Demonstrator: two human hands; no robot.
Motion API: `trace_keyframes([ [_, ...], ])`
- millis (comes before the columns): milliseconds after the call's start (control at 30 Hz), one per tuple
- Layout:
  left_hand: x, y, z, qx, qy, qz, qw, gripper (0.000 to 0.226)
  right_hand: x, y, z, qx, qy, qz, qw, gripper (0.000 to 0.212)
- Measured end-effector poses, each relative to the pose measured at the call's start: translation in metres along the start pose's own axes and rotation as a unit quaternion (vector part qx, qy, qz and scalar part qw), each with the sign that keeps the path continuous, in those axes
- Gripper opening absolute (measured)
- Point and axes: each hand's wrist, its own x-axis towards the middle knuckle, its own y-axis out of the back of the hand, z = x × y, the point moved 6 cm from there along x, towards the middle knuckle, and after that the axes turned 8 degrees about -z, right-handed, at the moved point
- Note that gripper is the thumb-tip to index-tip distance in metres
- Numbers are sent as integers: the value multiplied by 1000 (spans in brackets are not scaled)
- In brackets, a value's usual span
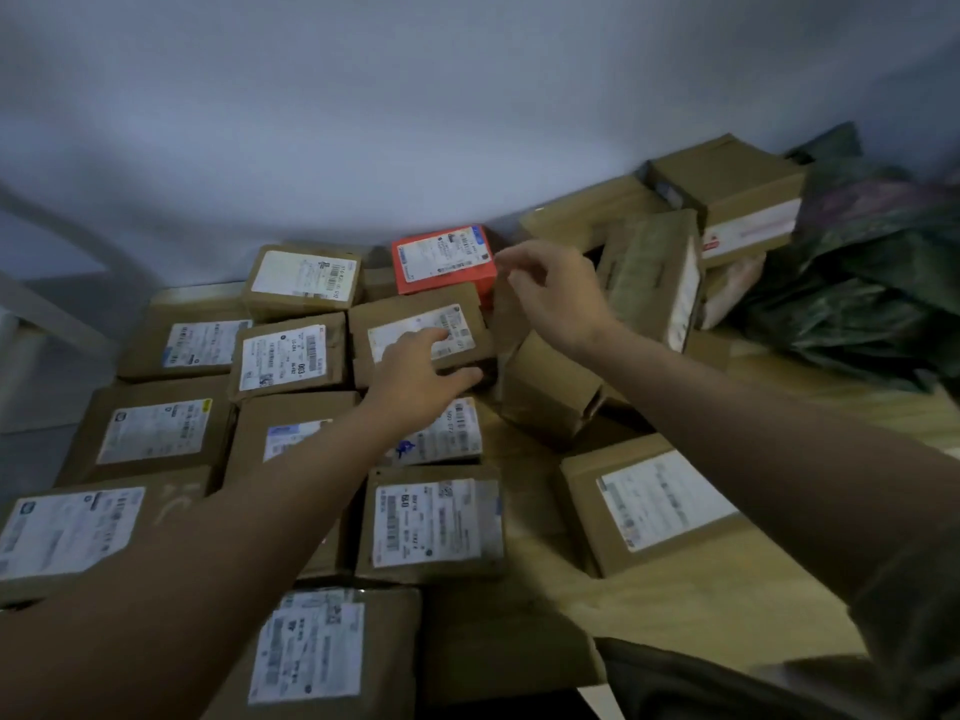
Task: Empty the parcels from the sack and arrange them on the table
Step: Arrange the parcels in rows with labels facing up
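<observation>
Several brown cardboard parcels with white labels lie label-up in rows on the wooden table [727,605]. My left hand [415,376] rests on a brown labelled parcel [462,317] in the back row, fingers over its label and thumb at its front edge. My right hand [558,293] hovers just right of it with fingers apart, its fingertips near the red parcel [441,259] by the wall. A dark green sack [872,283] lies crumpled at the right. A tilted plain box [550,387] sits under my right wrist.
A loose heap of boxes [727,200] is piled at the back right against the sack. A pale wall [467,122] runs behind the table. A single labelled parcel [649,501] lies apart at the right on bare wood.
</observation>
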Motion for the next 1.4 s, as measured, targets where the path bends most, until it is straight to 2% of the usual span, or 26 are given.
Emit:
trace_keyframes([
  [67, -7, -25, 23, 14, -23, -24, 999, 97, -24, 27, 3, -10, 35, 42, 998, 25],
  [200, -13, -71, 53, 88, -13, -34, 995, 130, -71, 69, 31, -27, 34, 80, 996, 17],
  [300, -10, -92, 67, 112, 8, -5, 994, 139, -103, 88, 55, -60, 31, 85, 994, 12],
  [400, -5, -108, 73, 110, 48, -2, 993, 131, -126, 96, 83, -52, -2, 75, 996, 12],
  [500, -5, -102, 74, 49, 69, 48, 995, 109, -143, 96, 105, -43, -47, 30, 997, 15],
  [600, -10, -79, 59, -38, 143, 107, 983, 93, -152, 94, 119, -13, -80, 3, 997, 18],
  [667, -20, -62, 47, -156, 187, 136, 960, 87, -152, 92, 121, 16, -97, -1, 995, 19],
  [767, -44, -44, 41, -325, 177, 157, 916, 68, -146, 80, 113, 108, -151, -24, 982, 15],
  [833, -58, -37, 41, -395, 131, 152, 896, 84, -145, 66, 104, 219, -205, -65, 952, 28],
  [867, -65, -33, 42, -394, 92, 155, 901, 96, -146, 58, 99, 280, -234, -90, 927, 38],
  [900, -74, -27, 46, -349, 41, 164, 922, 105, -146, 50, 96, 338, -259, -114, 897, 48],
  [967, -93, -19, 61, -140, -67, 187, 970, 116, -147, 38, 88, 432, -293, -152, 839, 69],
  [1000, -104, -19, 74, -19, -127, 188, 974, 123, -147, 34, 83, 471, -300, -166, 813, 78],
  [1033, -115, -22, 86, 90, -193, 187, 959, 128, -146, 30, 78, 505, -300, -177, 790, 84],
  [1067, -125, -26, 96, 178, -260, 189, 930, 129, -144, 27, 73, 531, -292, -185, 773, 88],
  [1133, -137, -33, 100, 286, -342, 199, 873, 124, -142, 23, 62, 546, -272, -200, 767, 93],
  [1233, -145, -37, 95, 347, -389, 208, 828, 114, -144, 16, 53, 516, -258, -218, 787, 102],
  [1300, -155, -44, 95, 388, -423, 211, 791, 106, -150, 10, 50, 500, -248, -225, 799, 95],
  [1333, -160, -46, 94, 392, -431, 211, 785, 103, -153, 6, 49, 496, -244, -225, 802, 88],
  [1400, -167, -47, 88, 372, -424, 208, 799, 102, -161, -1, 44, 494, -236, -236, 803, 82],
])
